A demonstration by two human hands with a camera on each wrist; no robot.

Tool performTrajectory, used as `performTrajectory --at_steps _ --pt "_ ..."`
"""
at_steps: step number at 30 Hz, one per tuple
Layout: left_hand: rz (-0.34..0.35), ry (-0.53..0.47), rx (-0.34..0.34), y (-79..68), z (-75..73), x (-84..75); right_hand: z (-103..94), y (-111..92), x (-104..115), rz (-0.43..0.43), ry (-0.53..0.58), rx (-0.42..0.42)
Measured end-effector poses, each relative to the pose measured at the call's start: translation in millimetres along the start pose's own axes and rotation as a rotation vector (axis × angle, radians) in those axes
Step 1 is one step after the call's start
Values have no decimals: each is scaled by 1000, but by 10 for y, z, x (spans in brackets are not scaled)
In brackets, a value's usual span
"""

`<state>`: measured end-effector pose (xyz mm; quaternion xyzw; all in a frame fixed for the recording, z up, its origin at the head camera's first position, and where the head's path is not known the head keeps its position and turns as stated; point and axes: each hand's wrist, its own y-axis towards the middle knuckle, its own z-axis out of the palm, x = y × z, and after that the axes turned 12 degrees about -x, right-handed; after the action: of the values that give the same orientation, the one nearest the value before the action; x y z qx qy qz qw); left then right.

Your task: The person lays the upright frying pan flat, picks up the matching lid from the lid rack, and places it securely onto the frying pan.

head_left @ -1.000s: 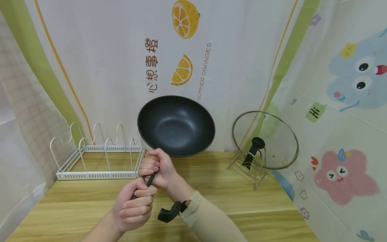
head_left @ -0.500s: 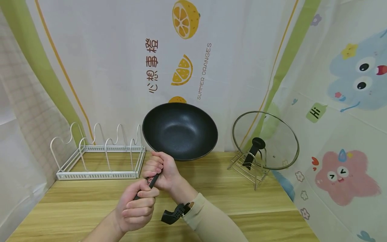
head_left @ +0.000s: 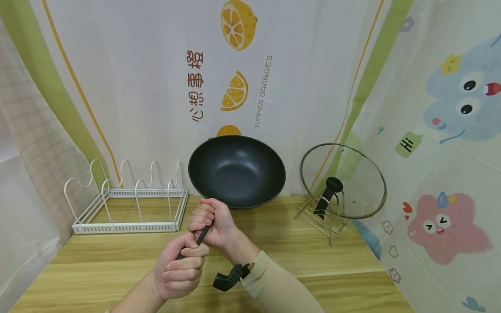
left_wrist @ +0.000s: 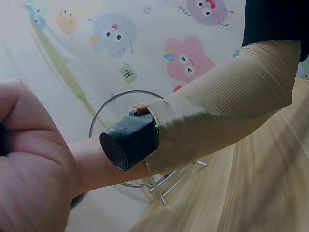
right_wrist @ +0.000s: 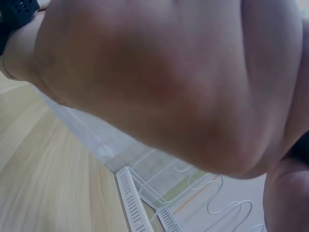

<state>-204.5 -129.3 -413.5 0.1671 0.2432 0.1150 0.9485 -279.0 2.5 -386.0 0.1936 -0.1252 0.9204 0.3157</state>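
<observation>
Black wok (head_left: 236,174), centre of frame, tilted, interior facing the camera; dark handle (head_left: 201,234), running toward lower left, gripped twice: right hand (head_left: 215,224), fingers curled round it nearer the wok; left hand (head_left: 182,271), lower in frame, fingers curled round it farther down; white rack (head_left: 125,227), left of frame, on the table (head_left: 313,284); glass lid (head_left: 364,178), right of frame, propped in a wire stand (head_left: 331,228).

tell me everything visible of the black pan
The pan is round, deep and black, its inside smooth, like coated metal, and tilted toward the viewer. The right hand grips its black handle high up, the left hand lower; a reddish patch shows between them. It is held up between the white rack and the lid.
</observation>
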Motion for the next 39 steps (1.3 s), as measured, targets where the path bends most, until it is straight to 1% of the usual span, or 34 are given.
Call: performTrajectory --at_steps 3,11,16,24,32,39 --pt "-3 -12 6 6 -20 9 -22 -6 0 -3 -13 -4" --pt "-13 -34 23 33 -67 20 -75 -30 13 -3 0 -8" --pt "-16 -39 31 41 -95 22 -109 -34 16 -15 -8 -34" --pt "-17 -43 41 55 -161 37 -162 -49 19 -14 9 -67" --pt "-8 -60 27 56 -210 57 -223 -56 9 -31 21 -86" --pt "-15 -64 28 58 -245 69 -266 -75 0 -37 11 -89"
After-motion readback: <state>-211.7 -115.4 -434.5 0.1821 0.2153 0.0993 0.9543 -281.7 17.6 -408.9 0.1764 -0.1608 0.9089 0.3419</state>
